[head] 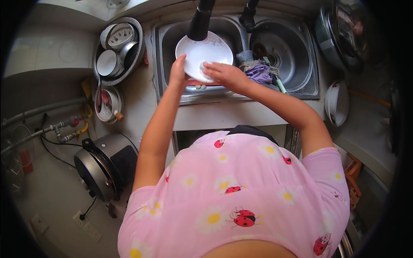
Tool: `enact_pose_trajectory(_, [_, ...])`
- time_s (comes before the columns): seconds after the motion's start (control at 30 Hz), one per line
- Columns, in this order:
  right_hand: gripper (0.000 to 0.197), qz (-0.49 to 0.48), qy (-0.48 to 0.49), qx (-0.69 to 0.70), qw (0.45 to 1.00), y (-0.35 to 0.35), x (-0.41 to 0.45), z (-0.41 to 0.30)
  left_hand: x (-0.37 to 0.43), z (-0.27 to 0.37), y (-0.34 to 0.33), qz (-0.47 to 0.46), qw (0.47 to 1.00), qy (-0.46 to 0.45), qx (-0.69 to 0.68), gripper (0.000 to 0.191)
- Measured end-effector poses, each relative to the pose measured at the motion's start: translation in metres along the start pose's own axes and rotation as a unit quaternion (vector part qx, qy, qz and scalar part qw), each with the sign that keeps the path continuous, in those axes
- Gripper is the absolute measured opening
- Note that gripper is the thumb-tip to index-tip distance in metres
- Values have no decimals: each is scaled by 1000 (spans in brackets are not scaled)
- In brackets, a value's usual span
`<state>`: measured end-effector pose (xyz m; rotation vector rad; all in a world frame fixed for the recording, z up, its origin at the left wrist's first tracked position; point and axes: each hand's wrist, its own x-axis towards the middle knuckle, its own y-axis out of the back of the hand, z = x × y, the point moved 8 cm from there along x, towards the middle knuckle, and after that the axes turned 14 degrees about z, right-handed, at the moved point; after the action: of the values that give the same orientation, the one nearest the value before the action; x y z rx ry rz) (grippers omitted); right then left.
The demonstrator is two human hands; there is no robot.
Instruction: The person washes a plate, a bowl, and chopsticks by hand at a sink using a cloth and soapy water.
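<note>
A white plate [196,53] with a faint floral pattern is held over the left basin [167,38] of a steel double sink. My left hand [178,72] grips its left rim, thumb on top. My right hand [222,74] lies on the plate's lower right part, fingers flat on the surface; a small pale spot under the fingertips is too unclear to name. The black faucet spout [198,25] comes down over the plate's far edge and hides part of it. Below the plate, reddish chopsticks [206,83] show along the basin's near side.
Purple and grey cloths [258,72] and a green-handled tool [280,84] lie over the divider and right basin [290,48]. A metal basin [140,48] of bowls stands left, above a stacked pan [108,113]. White bowls [337,103] sit right. An electric cooker [106,167] is lower left.
</note>
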<state>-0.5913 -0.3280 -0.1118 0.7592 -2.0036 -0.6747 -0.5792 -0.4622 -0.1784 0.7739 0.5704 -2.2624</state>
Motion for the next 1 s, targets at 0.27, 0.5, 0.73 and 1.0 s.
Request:
enact_pose_trajectory(0.27, [36,4,-4,-7,1000,8,-8,-4,7,0,-3,-22,995,6,98,32])
enact_pose_trajectory(0.5, [21,60,-188,110,974,19,20,12,14,-9,-45,-149,966,89,-189,61])
enact_pose_trajectory(0.73, [37,200,-550,370,721,33,-12,85,25,-44,-15,-18,997,54,-52,69])
enact_pose_trajectory(1.0, [34,250,-606,382,651,13,-31,142,-51,4,-35,-182,979,32,85,61])
